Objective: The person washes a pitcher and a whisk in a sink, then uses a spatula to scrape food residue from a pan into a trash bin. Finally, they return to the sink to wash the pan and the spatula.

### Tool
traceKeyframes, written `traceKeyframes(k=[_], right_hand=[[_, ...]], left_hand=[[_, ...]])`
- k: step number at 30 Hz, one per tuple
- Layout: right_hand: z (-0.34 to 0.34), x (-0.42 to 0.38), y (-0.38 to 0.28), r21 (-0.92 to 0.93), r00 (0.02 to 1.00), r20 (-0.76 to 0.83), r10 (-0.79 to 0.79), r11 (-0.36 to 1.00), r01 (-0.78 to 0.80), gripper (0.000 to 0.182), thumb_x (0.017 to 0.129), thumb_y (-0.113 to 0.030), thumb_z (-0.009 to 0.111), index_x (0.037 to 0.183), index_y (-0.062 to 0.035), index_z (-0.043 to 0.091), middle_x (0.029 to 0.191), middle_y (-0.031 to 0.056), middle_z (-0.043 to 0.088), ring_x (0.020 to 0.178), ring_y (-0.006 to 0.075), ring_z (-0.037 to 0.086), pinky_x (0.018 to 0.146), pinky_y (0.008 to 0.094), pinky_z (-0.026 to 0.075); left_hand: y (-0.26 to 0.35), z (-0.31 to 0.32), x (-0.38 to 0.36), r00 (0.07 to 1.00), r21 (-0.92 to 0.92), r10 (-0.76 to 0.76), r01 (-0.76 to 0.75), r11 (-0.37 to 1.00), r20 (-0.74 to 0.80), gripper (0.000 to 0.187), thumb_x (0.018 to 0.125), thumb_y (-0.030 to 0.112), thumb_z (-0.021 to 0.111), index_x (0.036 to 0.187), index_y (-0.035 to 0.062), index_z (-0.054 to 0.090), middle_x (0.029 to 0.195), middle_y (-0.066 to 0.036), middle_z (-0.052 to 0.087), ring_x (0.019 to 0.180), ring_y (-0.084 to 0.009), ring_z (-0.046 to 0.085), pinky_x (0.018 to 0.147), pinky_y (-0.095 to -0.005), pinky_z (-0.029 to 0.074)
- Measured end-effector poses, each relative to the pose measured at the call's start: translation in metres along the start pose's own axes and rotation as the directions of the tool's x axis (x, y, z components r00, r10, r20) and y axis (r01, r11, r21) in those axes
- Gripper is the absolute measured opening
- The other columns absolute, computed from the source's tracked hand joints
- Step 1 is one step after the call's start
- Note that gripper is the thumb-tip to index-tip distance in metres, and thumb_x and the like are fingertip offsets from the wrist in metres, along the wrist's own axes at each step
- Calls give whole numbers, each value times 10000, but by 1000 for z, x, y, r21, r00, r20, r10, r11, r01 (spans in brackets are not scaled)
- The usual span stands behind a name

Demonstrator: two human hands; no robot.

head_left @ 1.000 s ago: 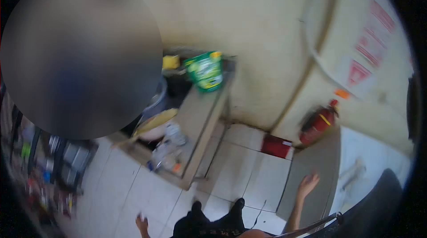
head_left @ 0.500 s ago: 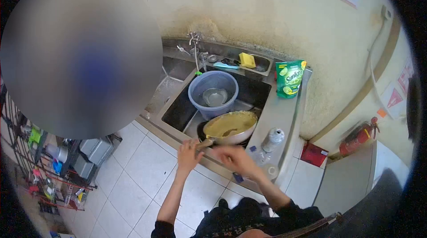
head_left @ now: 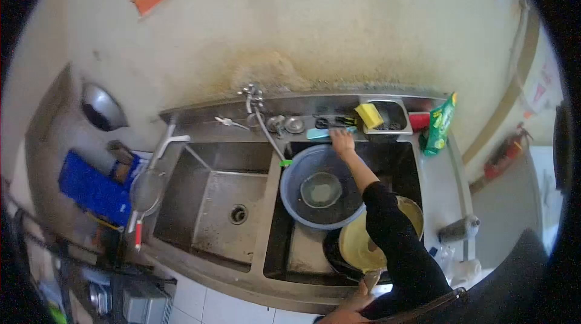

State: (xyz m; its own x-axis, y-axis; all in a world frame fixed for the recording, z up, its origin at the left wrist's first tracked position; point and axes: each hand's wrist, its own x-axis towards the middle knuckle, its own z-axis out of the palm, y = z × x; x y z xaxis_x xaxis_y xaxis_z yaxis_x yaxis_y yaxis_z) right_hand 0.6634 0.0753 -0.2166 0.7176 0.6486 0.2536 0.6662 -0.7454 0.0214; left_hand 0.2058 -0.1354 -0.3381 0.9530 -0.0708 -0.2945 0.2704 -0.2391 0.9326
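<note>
My right hand reaches over the blue-grey basin to the sink's back ledge, its fingers closed on the end of a light blue tool. A round bowl sits inside the basin. The pan, smeared with yellowish residue, rests in the right sink bay, partly hidden by my right sleeve. Low in the view, my left hand is closed around the pan's handle. Behind the sink, a yellow sponge lies at a small metal tray.
The left sink bay has a drain. A faucet with a hose stands behind. On the right are a green pouch, a bottle and a fire extinguisher. A strainer and blue item lie left.
My right hand has moved from beside the pan's handle to the light blue tool at the back. The view has shifted, showing more of the left bay; the blurred area has gone.
</note>
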Motion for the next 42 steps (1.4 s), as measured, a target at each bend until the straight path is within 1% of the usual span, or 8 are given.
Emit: traceKeyframes(k=[3, 6, 9, 13, 15, 23, 30, 42], right_hand=[[-8, 25, -5, 22, 936, 350, 40, 998, -51, 320, 823, -131, 463, 1143, -142, 472, 1165, 97, 505, 1060, 309, 500, 869, 438, 410], [-37, 3, -11, 81, 991, 129, -33, 996, 23, 387, 795, -103, 506, 1165, -126, 396, 1056, 136, 559, 894, 291, 598, 664, 410, 501], [-166, -56, -11, 65, 999, 30, -37, 997, 35, 283, 785, -117, 501, 1062, -93, 449, 789, 160, 609, 699, 285, 626, 545, 403, 496], [-343, -189, 36, 264, 958, -50, 284, 928, -262, 214, 751, -232, 584, 830, -34, 606, 707, 196, 603, 702, 336, 607, 588, 442, 482], [-377, -268, 86, 316, 828, -16, 560, 789, -527, 223, 750, -262, 612, 790, -46, 654, 673, 180, 607, 641, 275, 621, 601, 388, 470], [-324, -473, 162, 456, 610, -195, 768, 622, -637, 669, 498, -378, 814, 1011, -11, 591, 934, 176, 623, 876, 283, 605, 786, 390, 458], [-271, -451, 199, 473, 717, -2, 697, 633, -613, 772, 477, -398, 807, 1115, -58, 537, 963, 156, 616, 910, 311, 583, 821, 390, 438], [-191, -301, 288, 607, 660, -159, 735, 599, -522, 585, 522, -346, 781, 968, -25, 582, 823, 197, 618, 801, 344, 604, 706, 417, 467]], left_hand=[[54, -35, -12, 998, 14, 47, -48, 999, 37, 979, 774, 260, 634, 1293, -82, -122, 1266, -297, 322, 1123, -349, 428, 959, -416, 341], [95, -97, -14, 991, -274, -56, 87, 958, 118, 946, 736, 93, 572, 1352, 45, -144, 1308, -286, 308, 1045, -318, 495, 867, -418, 420], [146, -154, -12, 889, -352, -317, 428, 833, 330, 750, 756, 114, 575, 1356, 115, 126, 880, -56, 541, 576, -100, 486, 443, -243, 428], [189, -207, -2, 768, -412, -515, 639, 649, 380, 138, 809, 137, 529, 894, 40, 480, 611, 20, 461, 466, -57, 434, 425, -194, 412], [180, -239, 9, 530, -519, -226, 848, 113, 817, 96, 825, 116, 499, 765, 55, 457, 522, 38, 397, 431, -35, 403, 410, -173, 398], [255, -240, -57, 636, -575, -291, 771, 274, 715, 237, 816, 1, 419, 1016, 123, 381, 676, 17, 413, 471, -14, 395, 416, -158, 358], [298, -193, -85, 787, -326, -352, 553, 767, 506, 753, 762, -17, 439, 1398, 183, 87, 630, 8, 405, 474, -65, 387, 415, -219, 362], [311, -115, -89, 868, -249, -414, 480, 842, 273, 813, 757, 10, 459, 1405, 187, 1, 661, -40, 491, 501, -113, 450, 445, -249, 388]])
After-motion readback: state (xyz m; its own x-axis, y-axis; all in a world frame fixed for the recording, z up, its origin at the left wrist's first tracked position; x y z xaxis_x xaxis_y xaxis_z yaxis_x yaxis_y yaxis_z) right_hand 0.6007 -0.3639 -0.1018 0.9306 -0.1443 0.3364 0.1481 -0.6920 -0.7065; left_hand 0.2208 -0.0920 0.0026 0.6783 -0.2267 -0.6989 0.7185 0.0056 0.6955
